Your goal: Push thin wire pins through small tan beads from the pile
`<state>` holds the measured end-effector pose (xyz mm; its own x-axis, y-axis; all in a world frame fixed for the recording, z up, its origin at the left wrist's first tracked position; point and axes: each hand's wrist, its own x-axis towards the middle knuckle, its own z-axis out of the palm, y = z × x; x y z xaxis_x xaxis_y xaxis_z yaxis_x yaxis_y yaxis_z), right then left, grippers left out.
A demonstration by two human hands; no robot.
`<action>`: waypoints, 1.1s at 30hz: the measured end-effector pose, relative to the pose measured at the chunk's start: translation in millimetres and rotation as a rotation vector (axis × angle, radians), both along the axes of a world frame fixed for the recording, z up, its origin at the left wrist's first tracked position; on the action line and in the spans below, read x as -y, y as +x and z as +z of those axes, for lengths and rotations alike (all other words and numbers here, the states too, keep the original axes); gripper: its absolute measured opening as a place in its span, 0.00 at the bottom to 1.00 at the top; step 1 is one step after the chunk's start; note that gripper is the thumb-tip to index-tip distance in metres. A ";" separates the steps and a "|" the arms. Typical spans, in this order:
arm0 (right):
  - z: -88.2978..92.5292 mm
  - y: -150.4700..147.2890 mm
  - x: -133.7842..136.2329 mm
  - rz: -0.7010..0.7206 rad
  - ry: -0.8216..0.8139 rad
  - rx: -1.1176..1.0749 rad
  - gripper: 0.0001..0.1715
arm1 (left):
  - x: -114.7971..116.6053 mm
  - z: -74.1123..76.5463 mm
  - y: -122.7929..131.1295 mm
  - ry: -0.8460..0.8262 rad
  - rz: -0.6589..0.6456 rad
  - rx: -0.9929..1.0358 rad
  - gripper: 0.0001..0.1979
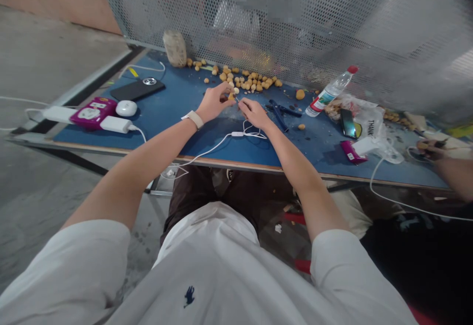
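Note:
My left hand [216,102], with a pale band on its wrist, pinches a small tan nut-like lump [231,96] above the blue tabletop. Facing it, my right hand [254,114] closes on a thin pen-like tool [238,100] whose tip points at the lump; most of the tool is hidden by the fingers. A white cord [237,134] with a small inline switch runs below that hand. Behind both hands lies a row of similar tan lumps [254,81]. Blue-handled pliers [281,113] rest just right of my right hand.
A cloudy jar [175,49] stands at the back left, near a black phone [138,90] and a purple power adapter [93,113]. To the right are a red-capped bottle [330,93] and another phone [349,124]. A co-worker's hand [430,150] works at far right. Perforated metal mesh [207,19] borders the back.

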<state>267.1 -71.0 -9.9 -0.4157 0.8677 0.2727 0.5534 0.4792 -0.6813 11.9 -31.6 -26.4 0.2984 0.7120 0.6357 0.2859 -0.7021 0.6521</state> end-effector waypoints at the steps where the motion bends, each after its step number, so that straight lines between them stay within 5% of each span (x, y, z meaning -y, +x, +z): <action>1: -0.4 0.1 -0.3 -0.003 0.000 0.003 0.59 | -1.3 -0.7 -0.6 -0.004 0.003 -0.011 0.19; 18: -8.4 3.9 -10.3 0.033 0.036 -0.021 0.55 | 8.7 11.8 0.2 0.032 0.025 -0.062 0.18; 24: 2.3 0.7 -0.5 -0.013 -0.005 0.033 0.53 | -0.1 5.2 -0.6 0.037 0.005 -0.031 0.16; 33: 11.9 -2.5 8.4 -0.040 -0.029 0.064 0.53 | 14.6 17.5 1.9 0.004 0.005 -0.001 0.18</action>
<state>264.6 -79.4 1.9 -0.3964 0.8910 0.2214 0.6143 0.4366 -0.6572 13.8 -46.3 -8.9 0.2957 0.7105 0.6385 0.2898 -0.7036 0.6488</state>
